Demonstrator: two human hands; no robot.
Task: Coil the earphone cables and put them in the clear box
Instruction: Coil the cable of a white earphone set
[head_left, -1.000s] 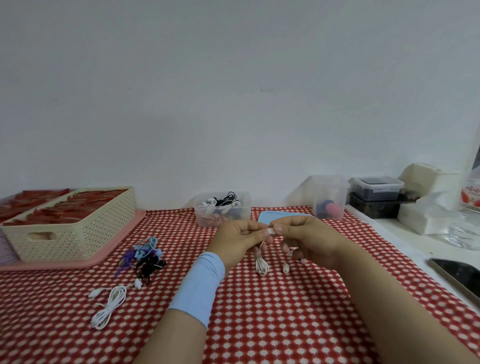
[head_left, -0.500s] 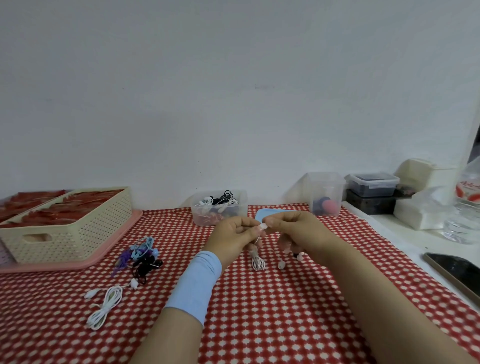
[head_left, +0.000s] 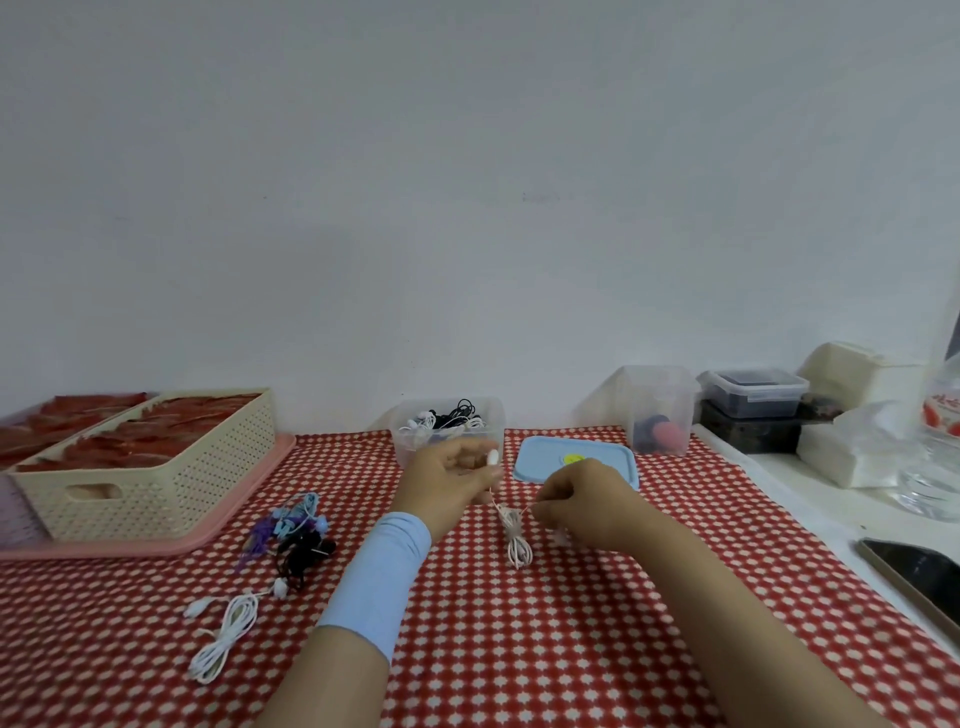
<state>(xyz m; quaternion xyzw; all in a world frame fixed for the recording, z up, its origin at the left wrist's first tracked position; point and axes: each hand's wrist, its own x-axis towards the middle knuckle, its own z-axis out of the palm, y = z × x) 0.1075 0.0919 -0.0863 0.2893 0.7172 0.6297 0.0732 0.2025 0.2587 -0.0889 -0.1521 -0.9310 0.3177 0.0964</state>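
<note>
On the bench (head_left: 571, 649), the basket (head_left: 156, 499) sits at frame left and the box (head_left: 410, 447) at centre back, with the lid (head_left: 550, 454) just right of it. Loose earphones (head_left: 296, 540) lie lower left; a phone (head_left: 919, 577) lies at the right edge.

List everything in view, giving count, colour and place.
Red-and-white checked tablecloth: one, across the foreground.
Clear plastic box: one, back centre, holding black and white earphones.
Flat blue lid: one, right of the box.
Tall clear container: one, back right.
Pale bundled earphone cable: one, between the hands.
White coiled earphones: one, front left.
Blue, purple and black earphone tangle: one, left of centre.
Cream perforated basket: one, far left, on pink tray.
Dark phone: one, right edge.
Left hand: one, light blue wristband, pinching an earbud.
Right hand: one, fingers pinching the cable.
</note>
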